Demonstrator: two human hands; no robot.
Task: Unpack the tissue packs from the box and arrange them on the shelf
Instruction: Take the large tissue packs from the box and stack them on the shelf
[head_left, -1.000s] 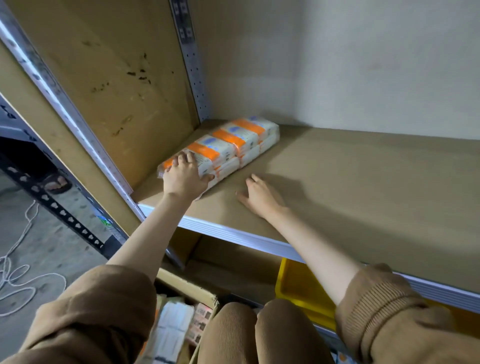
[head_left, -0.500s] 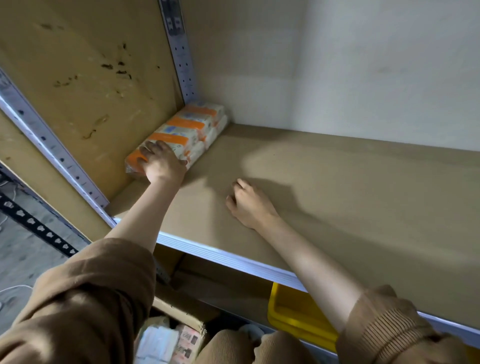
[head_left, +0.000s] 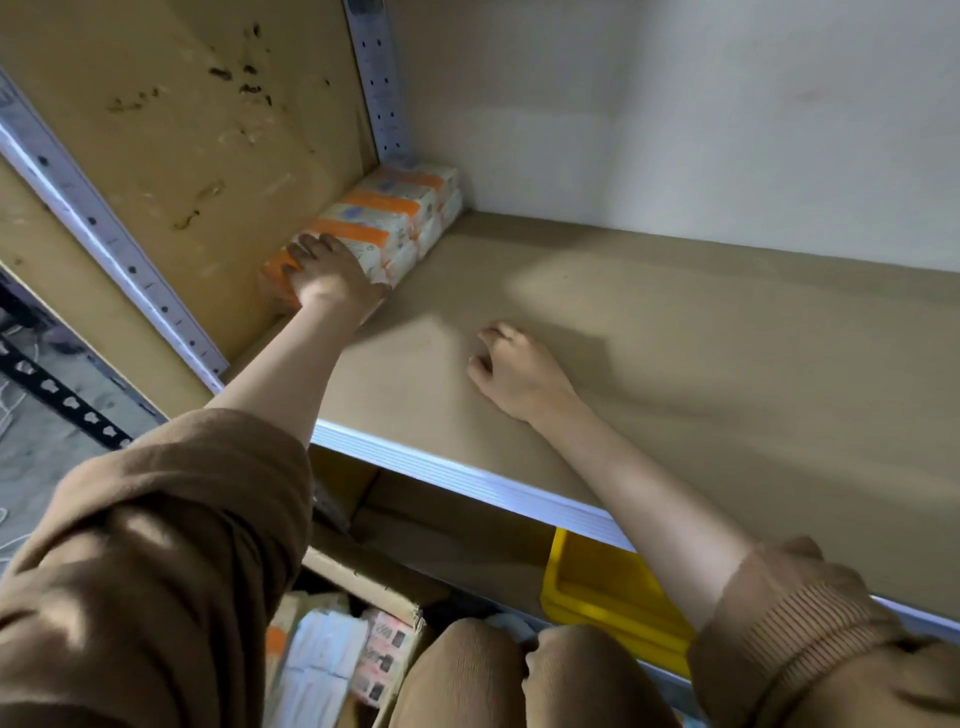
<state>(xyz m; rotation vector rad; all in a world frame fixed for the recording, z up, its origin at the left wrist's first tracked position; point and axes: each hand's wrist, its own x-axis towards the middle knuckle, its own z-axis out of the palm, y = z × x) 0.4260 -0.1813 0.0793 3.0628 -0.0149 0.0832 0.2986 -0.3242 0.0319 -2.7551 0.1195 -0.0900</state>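
Observation:
A wrapped bundle of white and orange tissue packs lies on the brown shelf board, lengthwise along the left side panel, its far end in the back corner. My left hand grips the bundle's near end, fingers over the top and thumb on its right side. My right hand rests on the board nearer the front edge, fingers curled under with nothing in them. Below the shelf, an open cardboard box holds more tissue packs.
A perforated metal upright stands in the back left corner, against the white wall. The shelf's front rail is pale metal. A yellow bin sits under the shelf to the right. My knees are at the bottom.
My left hand has slid the tissue bundle left and back, from the shelf's front area up against the side panel and into the corner. My right hand's fingers have curled under.

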